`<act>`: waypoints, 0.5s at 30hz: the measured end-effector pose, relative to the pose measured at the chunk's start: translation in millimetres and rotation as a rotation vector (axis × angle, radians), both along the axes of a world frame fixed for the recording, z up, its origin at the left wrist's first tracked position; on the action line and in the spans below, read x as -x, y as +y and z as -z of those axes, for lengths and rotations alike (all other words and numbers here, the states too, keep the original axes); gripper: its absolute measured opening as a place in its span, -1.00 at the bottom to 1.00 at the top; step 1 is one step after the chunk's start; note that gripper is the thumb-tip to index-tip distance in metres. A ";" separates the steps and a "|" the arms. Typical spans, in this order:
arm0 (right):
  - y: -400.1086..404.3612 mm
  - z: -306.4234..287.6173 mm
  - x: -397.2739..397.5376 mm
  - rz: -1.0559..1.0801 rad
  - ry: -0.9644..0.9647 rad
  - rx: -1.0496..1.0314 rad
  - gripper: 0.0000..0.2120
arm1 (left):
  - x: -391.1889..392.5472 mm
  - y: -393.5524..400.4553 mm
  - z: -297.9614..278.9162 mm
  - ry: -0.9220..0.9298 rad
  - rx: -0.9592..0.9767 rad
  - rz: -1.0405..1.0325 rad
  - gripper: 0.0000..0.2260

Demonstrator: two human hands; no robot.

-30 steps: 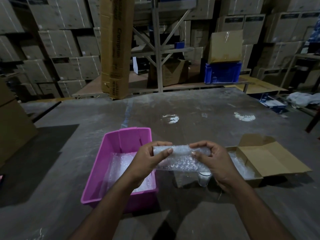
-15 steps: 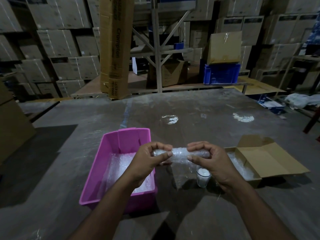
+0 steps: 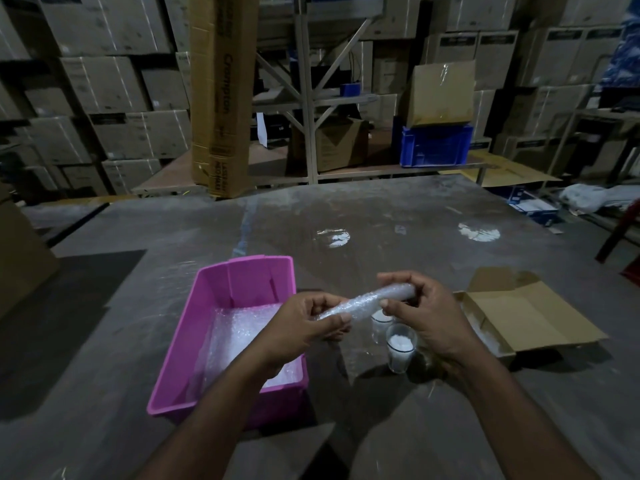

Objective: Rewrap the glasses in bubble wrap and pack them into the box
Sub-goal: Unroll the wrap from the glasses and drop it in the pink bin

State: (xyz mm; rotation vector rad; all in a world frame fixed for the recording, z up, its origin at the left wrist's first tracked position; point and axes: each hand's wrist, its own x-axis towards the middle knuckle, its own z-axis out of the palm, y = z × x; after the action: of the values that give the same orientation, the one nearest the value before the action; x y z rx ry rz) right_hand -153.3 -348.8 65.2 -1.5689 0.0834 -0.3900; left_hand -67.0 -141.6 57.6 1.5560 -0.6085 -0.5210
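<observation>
On the grey surface (image 3: 381, 209), the open box (image 3: 540, 317) waits right of me. Above the bare glasses (image 3: 401, 346), my left hand (image 3: 304, 327) and right hand (image 3: 426, 317) pinch the bubble-wrapped roll (image 3: 367, 303); I should twist its ends snugly.

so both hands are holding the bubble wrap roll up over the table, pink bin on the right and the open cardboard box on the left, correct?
Not quite: the sides are swapped. In the head view the pink bin sits on the left and the open cardboard box on the right. Both the left hand and right hand do hold the bubble wrap roll above the table.
</observation>
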 end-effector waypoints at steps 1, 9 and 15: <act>-0.2 0.5 0.5 0.053 -0.037 0.042 -0.62 | 0.2 -2.0 0.6 -0.008 -0.018 -0.005 -0.80; 2.4 20.2 1.5 0.268 -0.190 0.658 -0.59 | 1.6 -13.5 5.2 0.036 0.014 -0.057 -0.82; 7.6 25.4 5.7 -0.060 0.035 0.453 -0.41 | 9.4 -11.3 3.3 0.133 0.102 0.139 -0.80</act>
State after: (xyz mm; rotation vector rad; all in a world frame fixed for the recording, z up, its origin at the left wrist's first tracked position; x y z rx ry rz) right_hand -159.0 -341.3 39.8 -2.0204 -0.0286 -0.3487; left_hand -76.5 -152.9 54.4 1.3778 -0.6346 -0.6827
